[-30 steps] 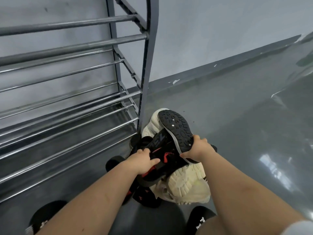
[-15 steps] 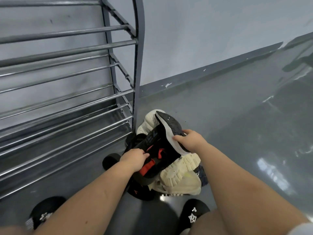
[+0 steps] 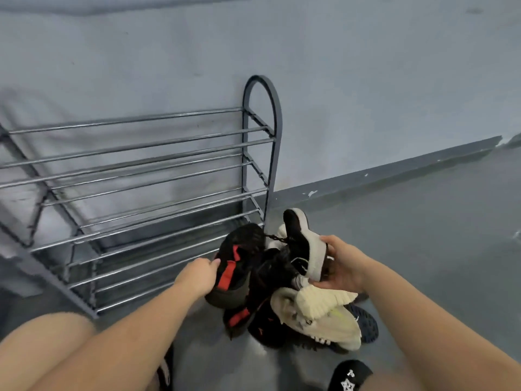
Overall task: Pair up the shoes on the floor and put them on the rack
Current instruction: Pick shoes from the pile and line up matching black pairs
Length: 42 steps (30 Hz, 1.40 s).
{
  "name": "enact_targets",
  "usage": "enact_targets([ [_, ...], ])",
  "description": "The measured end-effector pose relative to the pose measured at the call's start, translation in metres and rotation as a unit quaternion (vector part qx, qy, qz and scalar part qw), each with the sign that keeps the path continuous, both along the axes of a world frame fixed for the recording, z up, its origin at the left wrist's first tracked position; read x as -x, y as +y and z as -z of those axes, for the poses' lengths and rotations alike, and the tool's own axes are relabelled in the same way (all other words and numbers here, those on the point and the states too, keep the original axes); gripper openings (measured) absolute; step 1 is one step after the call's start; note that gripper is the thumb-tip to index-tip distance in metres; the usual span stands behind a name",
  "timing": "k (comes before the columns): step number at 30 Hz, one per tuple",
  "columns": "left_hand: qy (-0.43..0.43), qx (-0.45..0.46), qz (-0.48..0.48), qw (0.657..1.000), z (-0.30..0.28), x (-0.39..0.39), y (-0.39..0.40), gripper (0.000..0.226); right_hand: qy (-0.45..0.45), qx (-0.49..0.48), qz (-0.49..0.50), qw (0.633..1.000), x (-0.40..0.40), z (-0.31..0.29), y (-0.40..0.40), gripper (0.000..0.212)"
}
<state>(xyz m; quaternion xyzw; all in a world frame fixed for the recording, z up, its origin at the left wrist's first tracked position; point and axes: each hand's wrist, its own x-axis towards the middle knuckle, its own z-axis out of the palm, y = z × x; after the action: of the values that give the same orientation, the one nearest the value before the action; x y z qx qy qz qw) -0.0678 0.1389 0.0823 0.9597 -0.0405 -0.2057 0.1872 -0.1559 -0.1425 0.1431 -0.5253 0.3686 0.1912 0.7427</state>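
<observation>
A heap of shoes lies on the grey floor just right of the metal rack (image 3: 169,176). My left hand (image 3: 198,275) grips a black shoe with red patches (image 3: 239,261) at its left side. My right hand (image 3: 339,266) holds a black shoe with a white sole (image 3: 303,244), tilted up on its heel end, laces trailing between the two shoes. Beneath them lie a cream knit shoe (image 3: 324,311), another black and red shoe (image 3: 248,320) and a dark blue shoe (image 3: 366,323), partly hidden.
The rack's chrome bars carry no shoes and stand against a pale wall with a dark skirting (image 3: 394,173). My own black slippers (image 3: 349,375) are at the bottom edge. Bare glossy floor (image 3: 437,249) stretches to the right.
The camera has pulled back and up, showing the whole rack end. Both hands have lifted and spread the two black shoes apart; the white-soled one has turned upright in my right hand.
</observation>
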Motion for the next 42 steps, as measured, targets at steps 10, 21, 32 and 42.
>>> enact_targets([
  [10,-0.058,0.133,-0.208,0.967,-0.002,0.066,0.074,0.046,-0.05,-0.122,-0.049,0.99,0.014,0.007,0.131,0.032],
  [21,-0.026,0.128,-0.278,0.952,0.047,0.083,0.149,0.043,0.018,-0.064,-0.132,0.989,0.003,0.068,0.211,0.037],
  [32,0.127,-0.013,-0.316,0.94,0.122,0.082,0.207,0.053,-0.004,0.359,-0.444,0.821,-0.034,0.152,0.271,0.051],
  [42,0.152,-0.025,-0.333,0.93,0.17,0.108,0.218,0.054,-0.006,0.356,-0.467,0.809,-0.031,0.19,0.292,0.067],
])
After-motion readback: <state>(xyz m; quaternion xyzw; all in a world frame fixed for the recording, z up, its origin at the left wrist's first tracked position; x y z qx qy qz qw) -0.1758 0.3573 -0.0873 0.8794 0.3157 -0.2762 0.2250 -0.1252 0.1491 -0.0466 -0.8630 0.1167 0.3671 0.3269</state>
